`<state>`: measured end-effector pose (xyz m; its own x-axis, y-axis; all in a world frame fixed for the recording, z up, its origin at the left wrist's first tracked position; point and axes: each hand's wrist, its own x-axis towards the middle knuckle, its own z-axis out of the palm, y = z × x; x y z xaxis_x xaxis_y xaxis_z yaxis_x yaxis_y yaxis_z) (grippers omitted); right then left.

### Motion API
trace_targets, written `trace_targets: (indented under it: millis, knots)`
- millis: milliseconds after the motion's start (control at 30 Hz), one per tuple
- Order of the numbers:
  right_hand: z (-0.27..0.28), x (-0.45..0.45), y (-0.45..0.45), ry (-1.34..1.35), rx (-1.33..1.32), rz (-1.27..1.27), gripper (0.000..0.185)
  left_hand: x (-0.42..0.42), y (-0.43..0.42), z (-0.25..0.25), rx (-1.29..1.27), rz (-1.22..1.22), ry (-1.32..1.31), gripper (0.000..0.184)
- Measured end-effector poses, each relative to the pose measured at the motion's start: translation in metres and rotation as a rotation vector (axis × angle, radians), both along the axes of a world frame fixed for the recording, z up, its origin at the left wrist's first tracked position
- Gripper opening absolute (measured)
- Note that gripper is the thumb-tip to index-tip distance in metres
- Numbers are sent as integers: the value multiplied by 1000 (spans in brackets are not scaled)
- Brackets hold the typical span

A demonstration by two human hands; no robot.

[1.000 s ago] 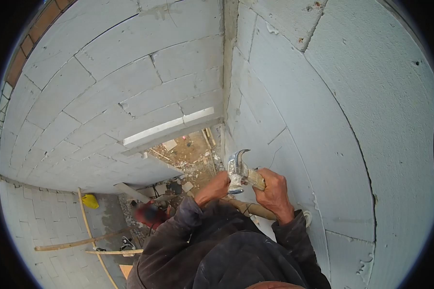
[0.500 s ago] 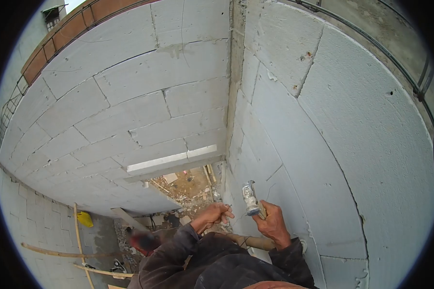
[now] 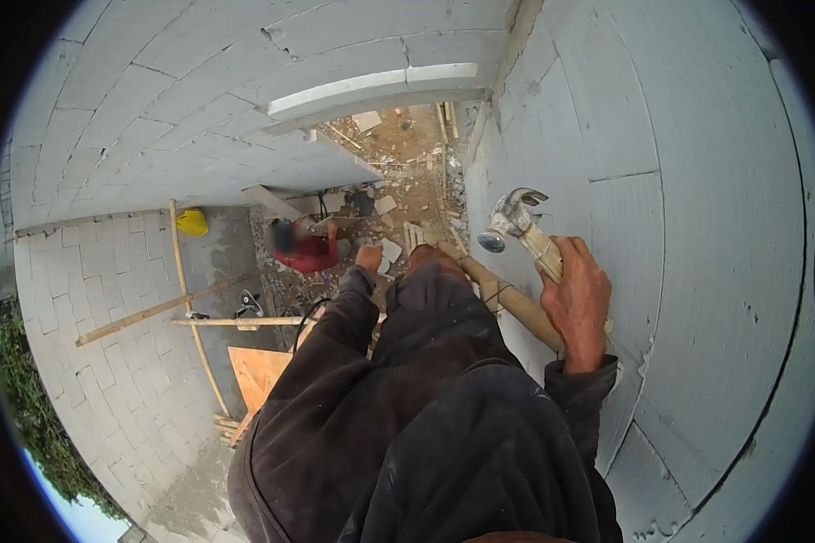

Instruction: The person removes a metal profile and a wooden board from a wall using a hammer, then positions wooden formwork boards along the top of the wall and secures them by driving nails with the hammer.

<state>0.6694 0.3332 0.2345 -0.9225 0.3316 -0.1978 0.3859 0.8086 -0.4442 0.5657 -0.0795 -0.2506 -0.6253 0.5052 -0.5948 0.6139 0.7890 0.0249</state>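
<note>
A claw hammer [image 3: 513,215] is gripped by its handle in my right hand [image 3: 578,294], its metal head raised beside the right block wall [image 3: 607,136]. My left hand [image 3: 369,259] is in front of my body, small in the view, with its fingers folded in. Whatever it may hold is hidden. Between my hands, one foot [image 3: 433,258] is on or near a thick wooden pole [image 3: 521,312] that runs under my right forearm.
Far below, a person in red [image 3: 310,255] is low on rubble-strewn ground [image 3: 398,140]. Thin poles [image 3: 186,271] cross at the left, near an orange board [image 3: 258,373]. A yellow object [image 3: 192,222] is by the left wall. A pale lintel [image 3: 371,89] spans the opening ahead.
My view has tilted downward, showing more of my legs and the ground. The hammer stays in my right hand, now farther right in view. My left hand's fingers look more folded than before.
</note>
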Motion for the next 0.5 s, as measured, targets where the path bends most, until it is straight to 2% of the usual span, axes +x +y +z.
trace_targets:
  millis: [33, 67, 167, 267, 400, 500]
  knots:
    - [-1, 0, 0, -51, 30, -12, 38, 14, -13, 2, 88, 61, 103, 17]
    - [-2, 0, 0, -62, 22, -6, 38, 15, -13, -1, -185, -146, 18, 20]
    - [-5, 0, -1, -76, 21, -32, 38, 37, -16, 28, -168, -161, 26, 19]
    - [-1, -2, -4, -81, 1, -87, 37, 41, -21, 20, -230, -136, -40, 19]
    - [-1, -3, -3, -89, 3, -117, 35, 29, -7, 47, -209, -17, -180, 23]
    - [-1, -3, -4, -100, 7, -104, 34, 26, -11, 50, -202, -14, -117, 18]
